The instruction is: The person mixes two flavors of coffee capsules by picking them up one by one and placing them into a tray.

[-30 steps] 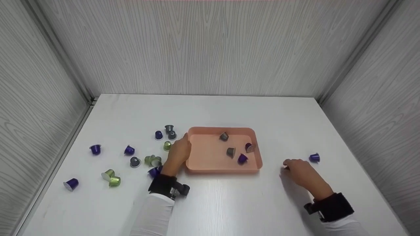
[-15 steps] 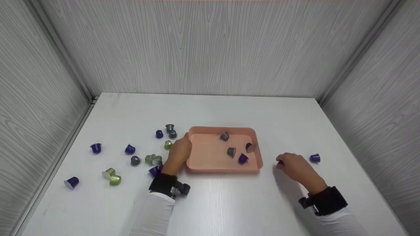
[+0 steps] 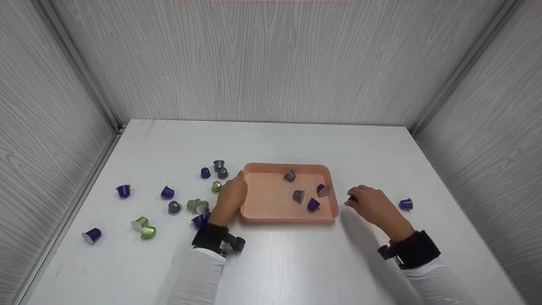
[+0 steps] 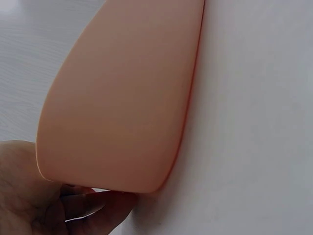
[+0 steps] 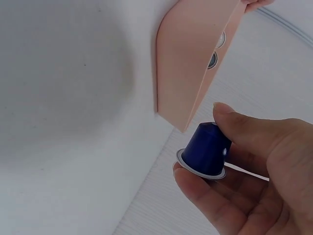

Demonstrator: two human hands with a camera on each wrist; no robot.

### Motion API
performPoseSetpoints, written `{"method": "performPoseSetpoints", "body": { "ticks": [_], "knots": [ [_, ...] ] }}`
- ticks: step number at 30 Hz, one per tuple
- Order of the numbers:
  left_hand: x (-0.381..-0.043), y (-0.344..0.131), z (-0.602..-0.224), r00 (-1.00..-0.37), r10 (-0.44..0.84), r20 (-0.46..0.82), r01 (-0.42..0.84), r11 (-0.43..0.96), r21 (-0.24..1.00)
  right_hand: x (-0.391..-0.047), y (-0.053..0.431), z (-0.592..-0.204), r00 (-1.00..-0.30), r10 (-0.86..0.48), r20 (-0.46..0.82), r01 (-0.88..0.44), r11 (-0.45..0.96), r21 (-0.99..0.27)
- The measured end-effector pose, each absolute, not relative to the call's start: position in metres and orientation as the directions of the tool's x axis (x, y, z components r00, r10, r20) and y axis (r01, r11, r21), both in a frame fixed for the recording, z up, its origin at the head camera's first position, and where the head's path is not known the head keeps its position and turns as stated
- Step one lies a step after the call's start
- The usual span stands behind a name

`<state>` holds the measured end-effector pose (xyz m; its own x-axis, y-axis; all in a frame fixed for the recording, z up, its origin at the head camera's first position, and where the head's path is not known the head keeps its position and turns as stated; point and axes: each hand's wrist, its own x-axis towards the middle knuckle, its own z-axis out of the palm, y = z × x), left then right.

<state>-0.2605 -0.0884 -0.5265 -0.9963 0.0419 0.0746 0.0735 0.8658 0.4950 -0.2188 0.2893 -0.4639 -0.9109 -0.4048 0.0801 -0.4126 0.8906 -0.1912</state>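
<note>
Gripped peach tray (image 3: 266, 195) by left edge with left hand (image 3: 230, 197), pinched blue coffee capsule (image 5: 203, 151) in right hand (image 3: 375, 207) between tray and right edge of worktop (image 3: 283, 262).

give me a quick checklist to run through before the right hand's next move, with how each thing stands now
1. Capsule secure in right hand: ok, held between thumb and fingers.
2. Tray held: ok, left hand grips its left end.
3. Room inside: ok, the tray's left half is bare; the four capsules in it lie in the right half.
4. Right hand over the tray: not ok, it is outside, beside the right end.
5. Purple capsules near the left hand fully visible: cannot tell their count, since the arm partly hides them.
</note>
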Motion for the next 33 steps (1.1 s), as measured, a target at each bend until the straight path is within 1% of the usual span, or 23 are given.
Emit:
{"method": "performPoseSetpoints", "body": {
  "ticks": [7,13,17,24,33],
  "knots": [
    [-0.261,-0.09,-0.527,-0.996,0.039,0.079,0.073,0.867,0.492,-0.227,0.274,-0.455,-0.905,-0.412,0.11,-0.426,0.881,-0.205],
    [-0.262,-0.091,-0.527,-0.999,0.044,0.02,0.048,0.866,0.498,-0.234,0.26,-0.45,-0.874,-0.457,0.166,-0.483,0.854,-0.192],
    [-0.262,-0.092,-0.527,-0.999,0.046,0.012,0.045,0.861,0.507,-0.241,0.25,-0.45,-0.858,-0.474,0.199,-0.509,0.835,-0.209],
    [-0.261,-0.09,-0.525,-0.999,0.044,0.009,0.042,0.85,0.524,-0.253,0.235,-0.448,-0.894,-0.433,0.114,-0.447,0.849,-0.281],
    [-0.262,-0.089,-0.526,-0.999,0.03,0.013,0.033,0.84,0.542,-0.272,0.215,-0.448,-0.899,-0.434,0.063,-0.434,0.86,-0.269]
  ]
}}
